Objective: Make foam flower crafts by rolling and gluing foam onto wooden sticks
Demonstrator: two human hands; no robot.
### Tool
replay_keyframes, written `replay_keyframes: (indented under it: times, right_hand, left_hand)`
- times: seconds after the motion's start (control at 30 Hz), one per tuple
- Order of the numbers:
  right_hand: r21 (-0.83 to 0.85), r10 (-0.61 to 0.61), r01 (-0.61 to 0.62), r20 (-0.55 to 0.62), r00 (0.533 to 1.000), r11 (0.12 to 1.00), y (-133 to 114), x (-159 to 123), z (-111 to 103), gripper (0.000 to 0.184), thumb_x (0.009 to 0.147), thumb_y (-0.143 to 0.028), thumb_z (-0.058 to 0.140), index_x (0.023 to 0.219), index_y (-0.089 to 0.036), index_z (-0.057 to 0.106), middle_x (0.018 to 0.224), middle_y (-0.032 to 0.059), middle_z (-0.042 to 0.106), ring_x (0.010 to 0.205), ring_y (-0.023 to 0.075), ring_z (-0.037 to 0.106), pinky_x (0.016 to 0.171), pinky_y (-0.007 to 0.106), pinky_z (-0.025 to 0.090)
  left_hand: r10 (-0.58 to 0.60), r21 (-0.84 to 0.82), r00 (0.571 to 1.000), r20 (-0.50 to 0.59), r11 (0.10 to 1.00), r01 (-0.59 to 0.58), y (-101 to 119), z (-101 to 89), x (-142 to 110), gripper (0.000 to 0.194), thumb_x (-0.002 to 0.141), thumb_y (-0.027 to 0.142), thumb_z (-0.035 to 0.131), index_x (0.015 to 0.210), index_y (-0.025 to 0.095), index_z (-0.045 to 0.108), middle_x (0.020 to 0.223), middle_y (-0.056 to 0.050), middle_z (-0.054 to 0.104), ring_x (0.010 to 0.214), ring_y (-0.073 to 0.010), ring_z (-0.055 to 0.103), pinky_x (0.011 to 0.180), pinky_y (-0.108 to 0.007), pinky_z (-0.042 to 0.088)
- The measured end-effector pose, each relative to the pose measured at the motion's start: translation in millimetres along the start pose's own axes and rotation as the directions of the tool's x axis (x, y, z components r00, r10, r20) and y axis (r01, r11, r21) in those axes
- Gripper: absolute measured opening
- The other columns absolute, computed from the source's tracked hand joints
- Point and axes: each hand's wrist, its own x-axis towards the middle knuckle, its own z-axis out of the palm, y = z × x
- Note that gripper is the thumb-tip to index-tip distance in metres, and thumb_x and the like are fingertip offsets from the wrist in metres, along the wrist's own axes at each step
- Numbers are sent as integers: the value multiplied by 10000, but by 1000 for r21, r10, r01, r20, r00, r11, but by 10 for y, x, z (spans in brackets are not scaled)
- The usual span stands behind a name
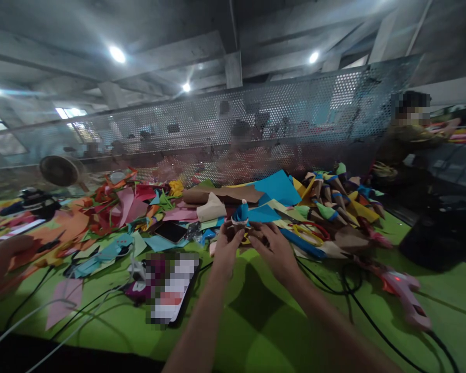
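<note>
Between my two hands, above the green table, is a small felt figure with a pointed blue hat, a pale tip and a pale band. My left hand pinches its lower left side with thumb and fingers. On the other side, my right hand curls its fingers against the lower part, which the fingers mostly hide. Just behind lie sheets of blue felt and a rolled brown piece. Scissors with yellow and red handles are right of my right hand.
A pink glue gun with a trailing cord lies at right, a teal glue gun at left. Phones, a power strip and cables are left of my arms. Finished-looking felt cones are heaped behind. Another person's hand reaches in at left.
</note>
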Motion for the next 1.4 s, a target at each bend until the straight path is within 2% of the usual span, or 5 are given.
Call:
replay_keyframes:
  times: [0.4, 0.53, 0.77, 1.0, 1.4]
  right_hand:
    - [390, 133, -142, 49, 990, 910, 249, 80, 183, 356, 727, -415, 752, 1007, -197, 716, 988, 76, 686, 1000, 288, 600, 880, 404, 471]
    - [533, 179, -202, 94, 979, 822, 230, 88, 148, 377, 725, -455, 752, 991, -195, 692, 949, 61, 706, 905, 247, 634, 811, 366, 490]
    - [630, 221, -280, 173, 960, 724, 141, 87, 22, 379, 698, -473, 797, 924, -194, 678, 711, -15, 636, 639, 143, 542, 629, 288, 431]
    - [657, 170, -297, 252, 953, 693, 102, 79, 65, 422, 682, -526, 811, 901, -195, 666, 685, -11, 627, 614, 147, 543, 600, 293, 419]
    - [676, 103, -254, 255, 961, 692, 94, 91, 96, 429, 667, -559, 814, 797, -196, 627, 700, -3, 640, 635, 157, 586, 621, 301, 468]
  left_hand:
    - [225, 488, 974, -25, 853, -185, -84, 120, -131, 355, 708, 140, 710, 998, 204, 515, 965, -46, 653, 871, -202, 648, 791, -328, 500]
    - [125, 343, 990, 69, 929, -141, -52, 141, -139, 377, 700, 223, 769, 984, 205, 521, 972, -42, 651, 871, -194, 659, 758, -303, 515]
    - [-129, 25, 973, 190, 992, 127, 46, 82, -156, 453, 822, 477, 688, 1148, 225, 500, 942, -36, 713, 756, -177, 699, 637, -269, 515]
    - [-103, 116, 986, 131, 989, 88, 18, 85, -125, 526, 788, 577, 718, 1102, 209, 512, 762, 15, 677, 563, -108, 615, 562, -227, 479]
    - [-42, 214, 996, 83, 977, 24, 45, 82, -141, 401, 829, 549, 684, 1023, 218, 566, 855, 1, 686, 574, -99, 616, 553, -223, 504]
